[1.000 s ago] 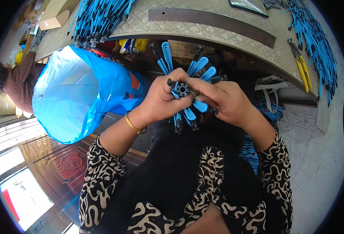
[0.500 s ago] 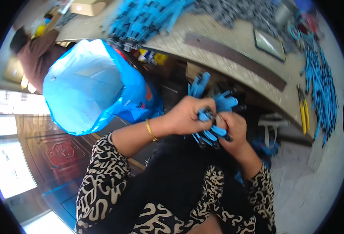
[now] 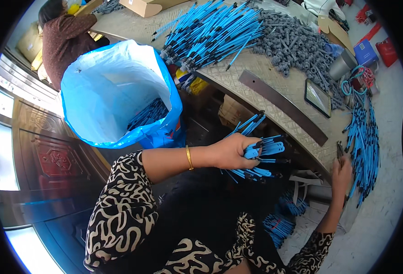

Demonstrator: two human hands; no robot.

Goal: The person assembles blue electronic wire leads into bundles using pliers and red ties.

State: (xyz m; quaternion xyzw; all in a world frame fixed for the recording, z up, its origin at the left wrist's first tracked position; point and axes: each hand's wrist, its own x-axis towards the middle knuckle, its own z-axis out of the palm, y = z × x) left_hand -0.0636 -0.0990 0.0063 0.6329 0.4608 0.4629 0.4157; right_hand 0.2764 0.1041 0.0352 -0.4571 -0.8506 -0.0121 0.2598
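Note:
My left hand (image 3: pixel 231 153) is closed round a bundle of blue plastic strips with black ends (image 3: pixel 271 148), held over my lap. The strips fan out on both sides of the fist. At the table's right edge, my right hand (image 3: pixel 341 172) wraps round a pair of pliers (image 3: pixel 339 148); the dark jaws show above the fingers, while the palm covers most of the handles. Just right of that hand lies a heap of thin blue sticks with dark ends (image 3: pixel 365 153).
A large blue bag (image 3: pixel 119 91) stands open at the left, blue sticks inside. Across the table (image 3: pixel 274 84) lie a blue stick pile (image 3: pixel 213 34), grey plastic parts (image 3: pixel 295 41), a dark metal strip (image 3: pixel 283 107) and a tablet-like device (image 3: pixel 318 98). Another person (image 3: pixel 66 41) works far left.
My right hand has left the bundle, moved right to the table edge and closed on the pliers. My left hand still grips the bundle. The view has shifted and sharpened.

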